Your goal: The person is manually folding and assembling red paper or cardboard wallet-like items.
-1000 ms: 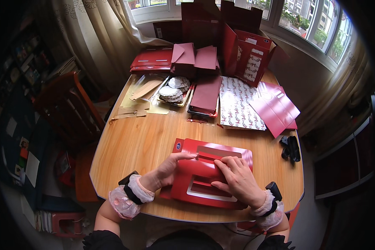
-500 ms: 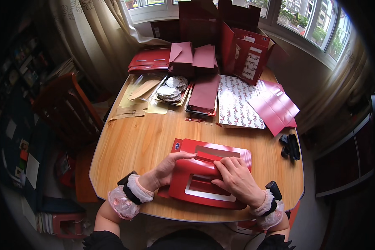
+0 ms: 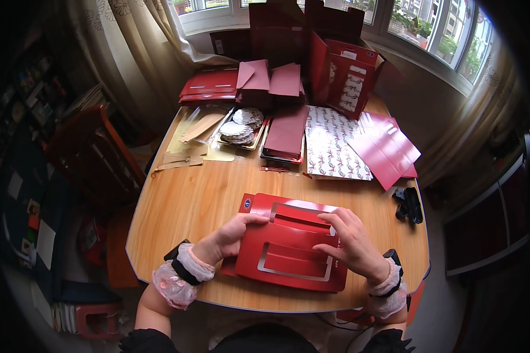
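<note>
A red cardboard piece (image 3: 297,232) with two long window cut-outs lies on the wooden table in front of me. Through its windows more red card shows, so it seems to be layered or folded. My left hand (image 3: 234,234) grips its left edge, thumb on top and fingers hidden beneath. Over the right part hovers my right hand (image 3: 352,242), thumb and fingers spread around the space between the windows. Whether those fingertips touch the card I cannot tell. A red tab with a round blue mark (image 3: 247,203) sticks out at the upper left.
Across the table's back lie a patterned white sheet (image 3: 335,141), pink-red sheets (image 3: 388,147), a tray of dark red cards (image 3: 287,132), round white pieces (image 3: 241,126) and brown paper strips (image 3: 179,157). A red box (image 3: 341,76) stands behind. Black objects (image 3: 408,205) sit at the right edge.
My right hand has lifted off the middle of the card and shifted right, its fingers spreading. The strip between the windows now lies flatter. My left hand keeps its hold.
</note>
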Demonstrator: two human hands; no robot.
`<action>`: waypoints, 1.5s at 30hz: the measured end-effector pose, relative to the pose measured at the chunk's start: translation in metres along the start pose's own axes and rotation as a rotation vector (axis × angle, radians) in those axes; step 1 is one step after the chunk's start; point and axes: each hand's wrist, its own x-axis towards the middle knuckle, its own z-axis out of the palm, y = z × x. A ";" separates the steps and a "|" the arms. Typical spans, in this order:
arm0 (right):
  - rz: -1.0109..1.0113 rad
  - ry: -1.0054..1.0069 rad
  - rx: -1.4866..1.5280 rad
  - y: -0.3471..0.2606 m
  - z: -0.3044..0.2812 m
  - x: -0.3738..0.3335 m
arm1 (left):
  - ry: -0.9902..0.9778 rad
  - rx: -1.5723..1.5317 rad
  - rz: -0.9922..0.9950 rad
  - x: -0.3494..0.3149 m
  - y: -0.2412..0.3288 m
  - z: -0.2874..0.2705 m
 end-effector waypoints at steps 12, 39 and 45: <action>0.249 -0.070 0.246 0.004 -0.009 -0.003 | -0.275 -0.163 0.050 0.002 0.005 -0.021; 0.090 0.134 0.152 0.009 -0.022 0.001 | -0.399 -0.211 0.103 0.006 0.005 -0.030; 0.407 0.163 1.113 0.036 -0.012 -0.004 | -0.328 -0.201 0.144 -0.001 0.010 -0.018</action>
